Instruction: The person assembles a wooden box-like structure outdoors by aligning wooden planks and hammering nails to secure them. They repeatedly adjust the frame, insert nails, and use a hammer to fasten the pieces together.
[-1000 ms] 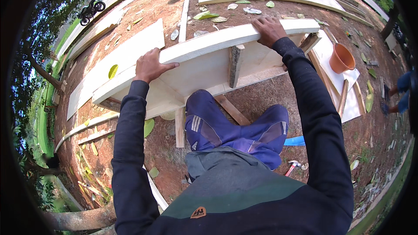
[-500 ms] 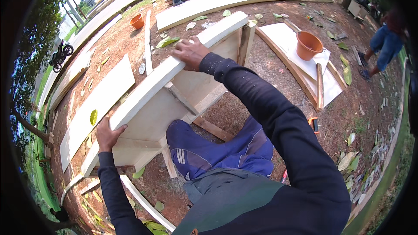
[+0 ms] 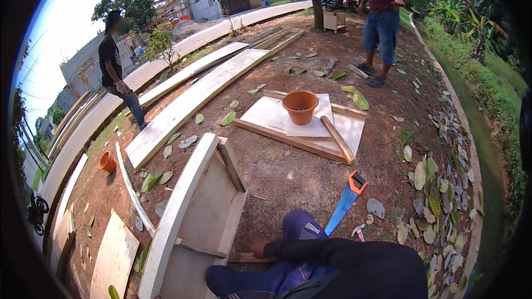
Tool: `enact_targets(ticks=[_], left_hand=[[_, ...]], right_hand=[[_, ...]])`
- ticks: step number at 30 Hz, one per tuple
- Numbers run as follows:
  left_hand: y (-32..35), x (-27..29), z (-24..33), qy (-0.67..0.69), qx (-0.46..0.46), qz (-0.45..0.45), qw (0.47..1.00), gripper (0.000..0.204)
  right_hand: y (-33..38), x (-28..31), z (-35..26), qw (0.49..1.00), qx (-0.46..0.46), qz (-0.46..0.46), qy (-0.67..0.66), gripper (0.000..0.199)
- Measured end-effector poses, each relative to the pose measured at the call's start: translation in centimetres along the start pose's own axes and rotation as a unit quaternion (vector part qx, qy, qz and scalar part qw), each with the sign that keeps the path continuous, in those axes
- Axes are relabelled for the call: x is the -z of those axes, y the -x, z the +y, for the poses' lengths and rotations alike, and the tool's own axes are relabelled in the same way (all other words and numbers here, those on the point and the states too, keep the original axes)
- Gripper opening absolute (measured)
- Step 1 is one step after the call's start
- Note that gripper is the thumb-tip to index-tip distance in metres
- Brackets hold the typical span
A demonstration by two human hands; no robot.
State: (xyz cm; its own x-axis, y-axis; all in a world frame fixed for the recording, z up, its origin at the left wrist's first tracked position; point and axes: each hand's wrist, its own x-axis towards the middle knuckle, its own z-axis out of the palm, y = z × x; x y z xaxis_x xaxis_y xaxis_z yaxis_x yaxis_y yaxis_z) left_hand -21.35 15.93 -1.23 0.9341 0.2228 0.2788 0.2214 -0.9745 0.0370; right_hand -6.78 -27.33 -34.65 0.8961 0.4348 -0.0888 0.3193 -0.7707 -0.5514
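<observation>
We are seeing our right hand (image 3: 257,245) resting on the near corner of the white wooden frame (image 3: 194,210), which is lying on the red dirt at lower left; whether its fingers are apart or curled we cannot tell, and our left hand is lying outside the picture. No packages or signs are showing. A blue handsaw (image 3: 346,199) is lying just right of our knee, an orange pot (image 3: 300,106) is standing on flat boards (image 3: 310,127) beyond, with bare dirt opening between
</observation>
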Motion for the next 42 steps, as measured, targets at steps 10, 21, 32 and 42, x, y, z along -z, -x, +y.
enact_targets(ticks=[10,21,32,42], left_hand=[[5.6,0.0,1.6,0.020,0.038,0.082,0.996,0.082],[13.0,0.8,1.1,-0.007,0.036,0.122,0.992,0.085],[10.0,0.7,0.0,0.003,0.030,0.124,0.992,0.084],[2.6,-0.2,1.7,-0.003,0.002,0.100,0.995,0.082]], right_hand=[[2.3,-9.7,4.6,0.974,-0.148,-0.072,0.159,0.060],[-1.2,-8.2,-1.0,0.956,-0.175,-0.192,0.137,0.073],[-2.8,-9.1,6.1,0.949,-0.238,-0.127,0.162,0.074],[-2.0,-8.8,7.0,0.957,-0.256,-0.053,0.126,0.062]])
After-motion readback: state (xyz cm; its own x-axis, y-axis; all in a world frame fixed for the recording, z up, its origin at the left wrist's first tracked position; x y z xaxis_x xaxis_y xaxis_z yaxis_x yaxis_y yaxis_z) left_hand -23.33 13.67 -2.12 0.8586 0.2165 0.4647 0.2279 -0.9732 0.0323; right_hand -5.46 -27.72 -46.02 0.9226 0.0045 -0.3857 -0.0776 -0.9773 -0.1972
